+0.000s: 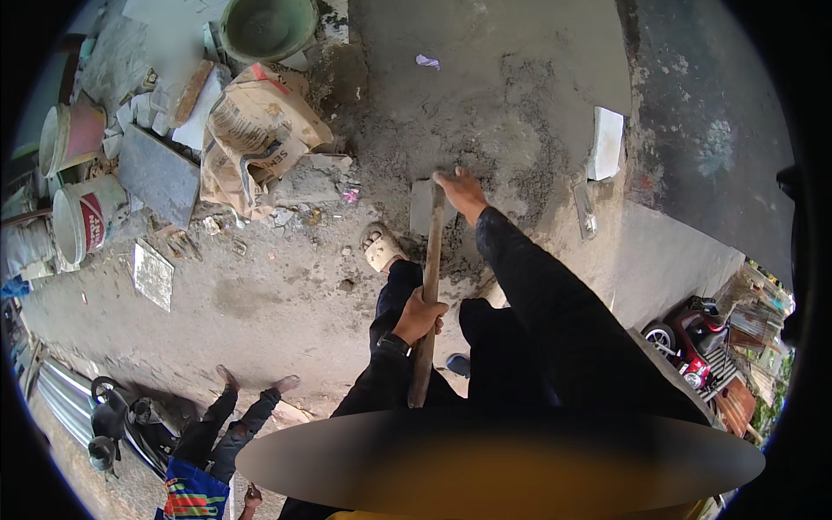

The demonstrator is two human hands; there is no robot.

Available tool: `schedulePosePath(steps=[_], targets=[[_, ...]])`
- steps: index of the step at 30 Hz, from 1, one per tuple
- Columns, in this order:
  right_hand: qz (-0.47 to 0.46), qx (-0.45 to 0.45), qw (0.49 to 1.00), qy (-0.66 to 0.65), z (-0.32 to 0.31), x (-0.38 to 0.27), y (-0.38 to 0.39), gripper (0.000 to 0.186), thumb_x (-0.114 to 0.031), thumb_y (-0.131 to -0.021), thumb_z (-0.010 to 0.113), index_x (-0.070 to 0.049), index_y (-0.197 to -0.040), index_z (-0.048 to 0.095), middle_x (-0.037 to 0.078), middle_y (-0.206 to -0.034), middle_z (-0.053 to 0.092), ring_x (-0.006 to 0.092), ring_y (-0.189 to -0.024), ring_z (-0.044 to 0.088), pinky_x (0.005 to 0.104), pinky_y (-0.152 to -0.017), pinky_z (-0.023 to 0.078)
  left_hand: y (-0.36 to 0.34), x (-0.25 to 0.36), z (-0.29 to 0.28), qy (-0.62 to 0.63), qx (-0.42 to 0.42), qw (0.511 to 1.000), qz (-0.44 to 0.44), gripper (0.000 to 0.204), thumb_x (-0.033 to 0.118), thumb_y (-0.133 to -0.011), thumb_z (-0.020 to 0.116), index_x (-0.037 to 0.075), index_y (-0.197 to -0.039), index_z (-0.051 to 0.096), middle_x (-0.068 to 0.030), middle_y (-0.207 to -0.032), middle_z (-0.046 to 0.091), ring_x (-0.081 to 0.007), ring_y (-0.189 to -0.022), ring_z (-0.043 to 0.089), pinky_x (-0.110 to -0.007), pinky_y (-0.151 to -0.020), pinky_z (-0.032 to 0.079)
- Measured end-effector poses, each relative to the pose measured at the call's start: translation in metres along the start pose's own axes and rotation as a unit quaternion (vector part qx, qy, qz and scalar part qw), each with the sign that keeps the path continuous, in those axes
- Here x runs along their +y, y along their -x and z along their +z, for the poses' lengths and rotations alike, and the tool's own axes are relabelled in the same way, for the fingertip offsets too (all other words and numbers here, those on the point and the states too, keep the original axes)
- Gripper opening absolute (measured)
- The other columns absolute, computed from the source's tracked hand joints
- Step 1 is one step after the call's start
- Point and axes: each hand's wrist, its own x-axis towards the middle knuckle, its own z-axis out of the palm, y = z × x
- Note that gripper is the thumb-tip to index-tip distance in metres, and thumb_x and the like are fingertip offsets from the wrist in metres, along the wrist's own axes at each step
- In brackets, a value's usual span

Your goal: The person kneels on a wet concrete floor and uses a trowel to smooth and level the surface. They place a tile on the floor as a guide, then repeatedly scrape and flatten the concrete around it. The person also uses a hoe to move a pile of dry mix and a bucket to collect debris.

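Note:
A long wooden handle runs up from my waist to a flat grey blade, making up a hoe (432,251). My left hand (419,318), with a dark band at the wrist, is wrapped round the lower part of the handle. Farther up, my right hand (464,194) grips the far end beside the blade; some of its fingers are hidden. Behind and around the blade lies rough, wet grey mortar (485,130), smoother toward the far side. The blade's contact with the mortar cannot be made out.
A torn brown paper sack (256,143), grey slab (160,173), buckets (80,221) and green basin (269,28) crowd the left. A white block (606,143) lies right. A seated person's legs (247,425) and a motorbike (130,425) are lower left; a red vehicle (698,342) stands lower right.

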Motion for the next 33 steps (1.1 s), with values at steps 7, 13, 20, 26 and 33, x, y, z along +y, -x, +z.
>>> schedulePosePath(steps=[7,13,20,26,33], targets=[[0.197,-0.263,0.753,-0.57,0.096,0.146,0.14,0.096,-0.07,-0.094,0.065,-0.006,-0.158,0.035,0.028,-0.143,0.053,0.0422,-0.131,0.057,0.0586,-0.109,0.05,0.104,0.048,0.028,-0.135,0.007,0.989,-0.052,0.057,0.01,-0.095,0.069,-0.001,-0.141,0.037,-0.0047,-0.08,0.058,-0.0136,-0.053,0.06,-0.031,-0.046,0.054],[0.177,-0.082,0.582,-0.789,0.097,0.155,0.185,0.031,-0.032,-0.098,0.076,-0.014,-0.11,0.054,0.0,-0.08,0.055,0.0132,-0.057,0.053,0.0331,-0.048,0.047,0.16,0.057,0.081,-0.247,-0.039,0.959,-0.13,0.058,0.008,-0.095,0.07,0.002,-0.141,0.036,-0.0058,-0.088,0.06,-0.0152,-0.061,0.064,-0.031,-0.054,0.057],[0.247,0.178,0.573,-0.761,0.033,0.307,0.13,0.017,-0.022,-0.099,0.067,-0.01,-0.097,0.055,0.003,-0.073,0.052,0.0152,-0.051,0.051,0.0333,-0.043,0.048,0.119,0.063,0.127,-0.321,-0.167,0.886,-0.289,0.064,0.018,-0.095,0.076,-0.005,-0.143,0.041,-0.0027,-0.077,0.057,-0.0107,-0.054,0.059,-0.027,-0.049,0.048],[0.365,0.235,0.466,-0.771,0.031,0.399,0.023,0.024,-0.025,-0.104,0.061,-0.003,-0.096,0.057,0.005,-0.069,0.054,0.0203,-0.054,0.055,0.0393,-0.051,0.053,-0.044,0.131,0.153,-0.499,-0.217,0.792,-0.276,0.066,0.028,-0.096,0.073,-0.009,-0.141,0.044,0.0002,-0.064,0.052,-0.0083,-0.045,0.049,-0.027,-0.04,0.037],[0.277,0.224,0.35,-0.866,0.009,0.245,-0.028,0.016,-0.018,-0.101,0.061,-0.008,-0.091,0.054,0.002,-0.07,0.049,0.017,-0.055,0.05,0.0346,-0.051,0.051,-0.056,0.298,0.172,-0.655,-0.188,0.695,-0.23,0.054,0.025,-0.097,0.071,-0.007,-0.136,0.05,0.001,-0.063,0.052,-0.0086,-0.048,0.053,-0.028,-0.044,0.043]])
